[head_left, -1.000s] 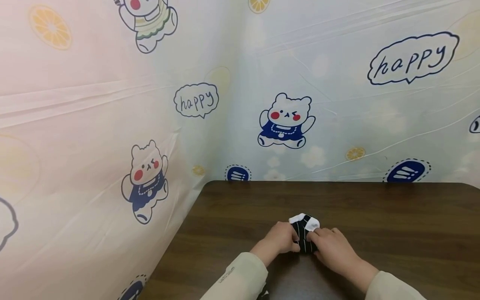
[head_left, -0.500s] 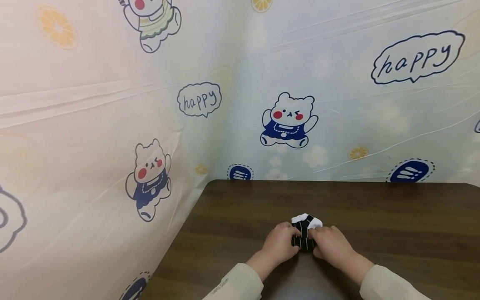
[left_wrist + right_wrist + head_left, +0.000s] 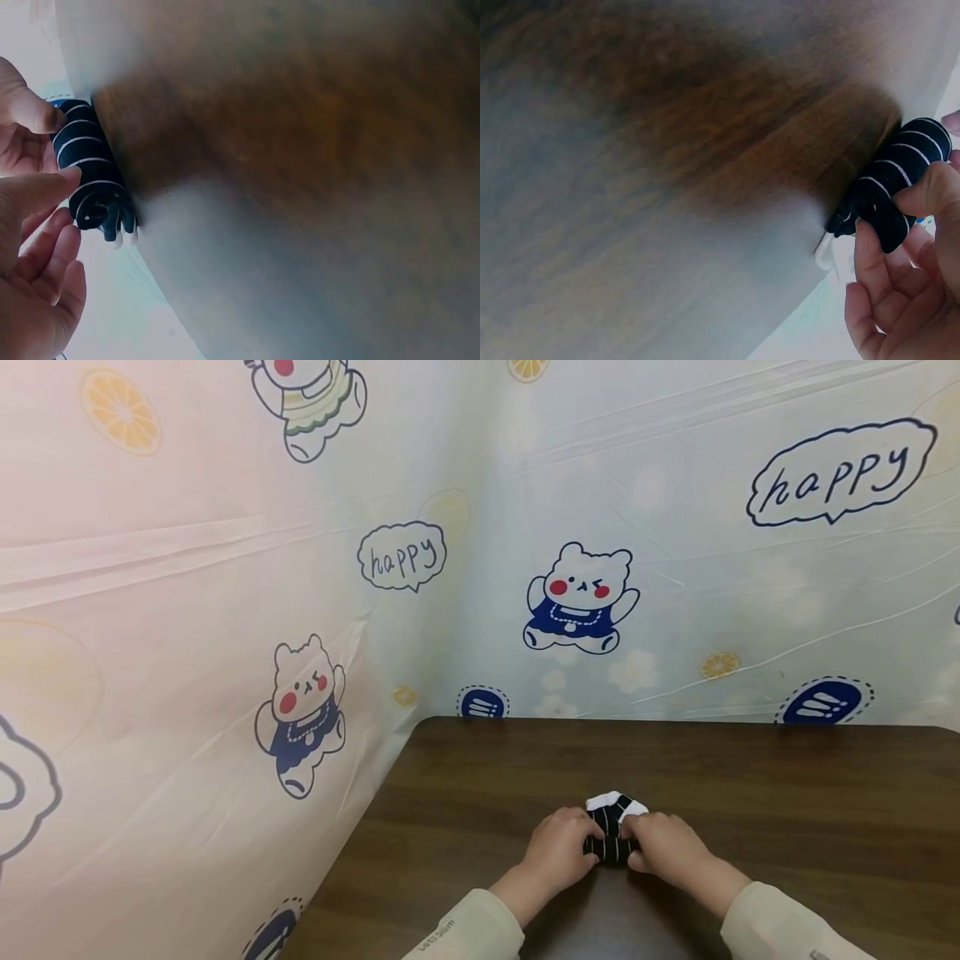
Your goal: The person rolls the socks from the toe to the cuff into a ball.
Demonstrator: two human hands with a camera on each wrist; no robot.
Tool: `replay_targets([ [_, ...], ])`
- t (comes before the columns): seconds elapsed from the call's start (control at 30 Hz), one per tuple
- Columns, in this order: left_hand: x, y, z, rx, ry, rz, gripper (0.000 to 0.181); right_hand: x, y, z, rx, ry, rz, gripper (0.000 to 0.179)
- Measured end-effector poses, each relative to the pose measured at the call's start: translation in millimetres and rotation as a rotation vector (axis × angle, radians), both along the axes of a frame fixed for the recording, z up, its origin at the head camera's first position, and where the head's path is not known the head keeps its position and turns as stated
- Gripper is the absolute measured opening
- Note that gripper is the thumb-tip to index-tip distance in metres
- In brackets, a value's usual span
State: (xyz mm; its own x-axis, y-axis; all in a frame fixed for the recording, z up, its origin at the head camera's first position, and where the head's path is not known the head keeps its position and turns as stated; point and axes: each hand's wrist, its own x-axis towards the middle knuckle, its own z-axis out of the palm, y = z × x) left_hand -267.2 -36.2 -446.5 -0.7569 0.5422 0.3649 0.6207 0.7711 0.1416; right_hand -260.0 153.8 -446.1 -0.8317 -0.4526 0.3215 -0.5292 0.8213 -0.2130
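Note:
A black sock (image 3: 609, 821) with thin white stripes and white patches at its far end lies on the table, its near end rolled up. In the left wrist view the roll (image 3: 88, 154) shows as a thick striped cylinder with a spiral end. My left hand (image 3: 557, 852) pinches its left end between thumb and fingers. On the other side my right hand (image 3: 675, 853) pinches the right end, its thumb on the near side in the right wrist view, where the sock (image 3: 900, 169) has a loose fold beside the fingers.
The brown wooden table (image 3: 787, 810) runs to a back edge against a patterned curtain (image 3: 675, 527). Another curtain side (image 3: 150, 693) hangs along the table's left edge. Pale sleeves (image 3: 480, 922) cover both forearms.
The rolled near end has turned a little farther toward the white end, and less flat sock shows. Both hands keep hold. A dark scrap by the left sleeve is out of sight.

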Motion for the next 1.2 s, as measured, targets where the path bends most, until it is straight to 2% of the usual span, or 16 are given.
replay_targets([
  [0.23,-0.1,5.9,-0.5,-0.098,0.029,-0.004,0.027,1.8,1.7,0.1,-0.029,-0.039,-0.038,0.018],
  [0.47,-6.1,11.9,-1.1,-0.131,0.023,-0.001,0.026,2.4,2.9,-2.2,-0.033,-0.048,-0.051,0.017],
  [0.67,-12.1,14.8,-2.9,-0.145,-0.021,0.005,0.025,8.5,5.5,-0.7,0.042,0.053,-0.091,0.020],
  [0.87,-16.8,17.3,5.5,-0.192,-0.081,-0.004,0.022,13.6,10.3,2.4,0.101,0.180,-0.107,0.039],
  [1.07,-21.4,21.9,13.7,-0.226,-0.168,0.008,0.018,16.5,12.5,4.6,0.101,0.219,-0.082,0.045],
  [1.2,-23.6,22.6,17.1,-0.215,-0.217,0.027,0.017,18.0,11.8,3.5,0.094,0.244,-0.048,0.046],
])
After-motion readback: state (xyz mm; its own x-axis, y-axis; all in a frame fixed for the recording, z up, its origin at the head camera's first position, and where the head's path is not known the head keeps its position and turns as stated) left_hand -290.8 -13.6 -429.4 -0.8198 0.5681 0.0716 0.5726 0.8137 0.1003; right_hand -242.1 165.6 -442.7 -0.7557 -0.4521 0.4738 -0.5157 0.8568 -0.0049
